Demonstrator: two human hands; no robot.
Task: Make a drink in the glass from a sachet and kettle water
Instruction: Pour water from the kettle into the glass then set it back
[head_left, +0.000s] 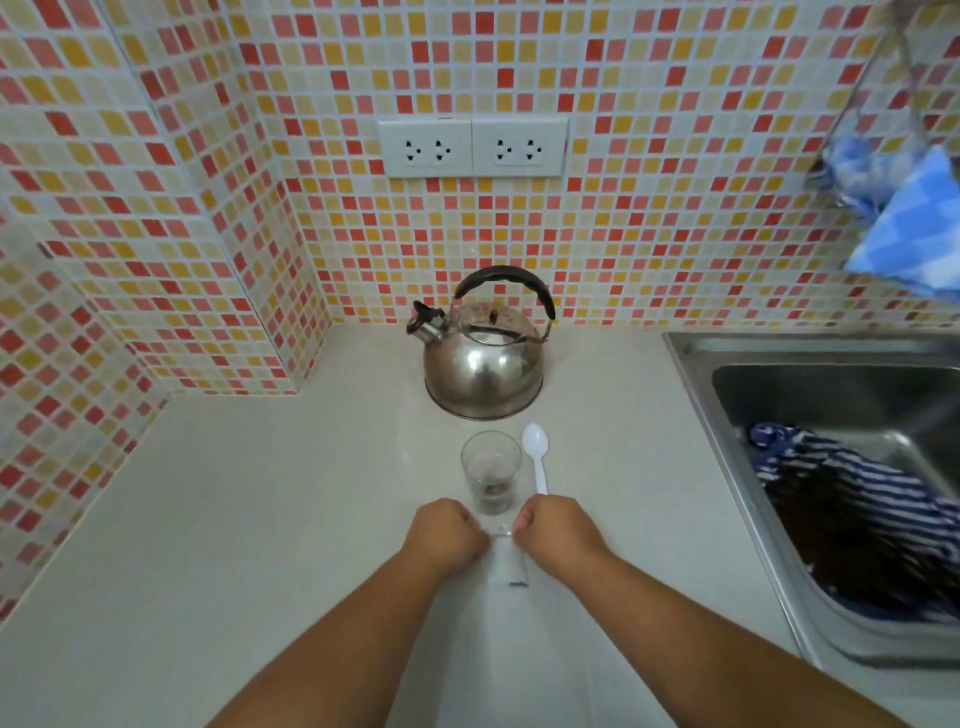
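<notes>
A clear glass stands on the pale counter with some dark stuff at its bottom. Just behind it sits a steel kettle with a black handle, spout to the left. A white plastic spoon lies right of the glass, bowl away from me. My left hand and my right hand are closed side by side just in front of the glass. Both pinch the top edge of a small pale sachet that hangs between them.
A steel sink lies at the right, holding a blue-and-white striped cloth. A blue checked cloth hangs at the upper right. Two double wall sockets sit on the mosaic-tiled wall, which juts out at the left.
</notes>
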